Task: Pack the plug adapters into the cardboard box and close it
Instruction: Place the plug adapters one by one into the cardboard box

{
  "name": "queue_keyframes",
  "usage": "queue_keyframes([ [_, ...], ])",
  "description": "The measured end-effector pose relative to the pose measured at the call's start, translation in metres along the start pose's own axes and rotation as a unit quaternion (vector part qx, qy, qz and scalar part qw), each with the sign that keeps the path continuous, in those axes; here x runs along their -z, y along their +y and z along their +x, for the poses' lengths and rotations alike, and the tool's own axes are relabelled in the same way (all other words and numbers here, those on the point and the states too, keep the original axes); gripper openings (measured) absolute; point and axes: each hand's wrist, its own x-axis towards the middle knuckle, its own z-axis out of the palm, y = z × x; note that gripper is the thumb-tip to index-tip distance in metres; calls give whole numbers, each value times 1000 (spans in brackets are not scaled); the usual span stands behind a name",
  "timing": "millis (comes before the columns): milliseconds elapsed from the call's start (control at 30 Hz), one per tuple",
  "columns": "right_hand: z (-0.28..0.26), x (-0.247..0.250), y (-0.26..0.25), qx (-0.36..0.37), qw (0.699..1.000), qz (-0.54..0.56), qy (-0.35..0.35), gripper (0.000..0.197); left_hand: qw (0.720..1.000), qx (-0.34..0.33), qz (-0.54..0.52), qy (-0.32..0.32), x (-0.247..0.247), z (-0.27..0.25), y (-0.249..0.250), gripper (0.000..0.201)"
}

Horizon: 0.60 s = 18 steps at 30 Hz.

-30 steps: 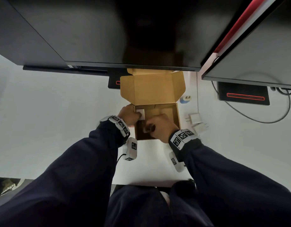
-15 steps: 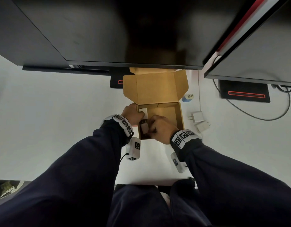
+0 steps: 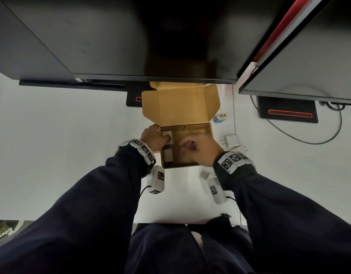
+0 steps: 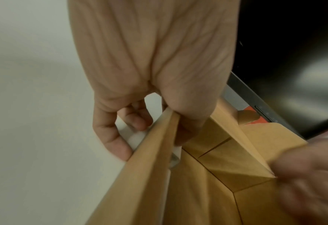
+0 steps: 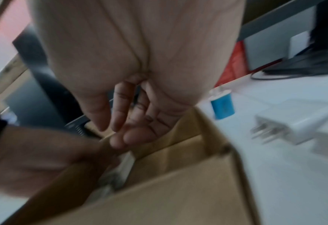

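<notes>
The open cardboard box (image 3: 191,165) stands mid-table with its lid (image 3: 180,105) tipped back. Two white plug adapters lie along its left inner wall, one far (image 3: 167,134), one near (image 3: 167,155). My left hand (image 3: 160,135) pinches the box's left wall (image 4: 139,182), fingers outside, thumb inside on the far adapter. My right hand (image 3: 192,145) hovers over the box interior, fingers (image 5: 120,109) relaxed and holding nothing. Outside, right of the box, are a blue adapter (image 3: 220,118) (image 5: 222,105) and a white adapter (image 3: 232,140) (image 5: 294,127); another is partly hidden behind my right wrist.
Black monitors (image 3: 150,36) overhang the back of the white table (image 3: 71,135). Their bases (image 3: 287,112) stand behind the box and at right, with a grey cable (image 3: 309,142) looping across the table. The table's front edge is near my lap.
My right hand set a white adapter down along the box's left wall, let go and drew back to the right. My left hand stayed on the box wall.
</notes>
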Motion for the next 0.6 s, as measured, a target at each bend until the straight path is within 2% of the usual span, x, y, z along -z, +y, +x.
queue_keyframes([
  [100, -16, 34, 24, -27, 992, 50, 110, 9, 1000, 6, 7, -3, -1, 2, -1, 34],
  [167, -24, 53, 50, -77, 982, 12, 172, 7, 1000, 16, 0, 3, -1, 1, 0, 31],
  [200, -26, 60, 63, -110, 977, -39, 178, 3, 1000, 20, -5, 6, -2, 2, 0, 33],
  [267, -27, 66, 84, -188, 962, -162, 116, 30, 1000, 25, -15, 12, -2, 0, 2, 37],
  [333, -26, 63, 97, -223, 949, -219, 45, 59, 999, 23, -17, 18, -2, -4, 4, 33],
  [367, -24, 59, 100, -222, 951, -211, 42, 64, 999, 19, -16, 23, -2, -7, 6, 30],
  [433, -22, 53, 104, -204, 958, -184, 76, 61, 999, 17, -20, 31, -2, -11, 8, 24],
  [533, -25, 50, 98, -155, 964, -130, 174, 55, 999, 18, -23, 31, -2, -14, 9, 23],
  [600, -31, 51, 84, -81, 964, -66, 245, 55, 999, 17, -25, 33, -1, -15, 9, 28],
])
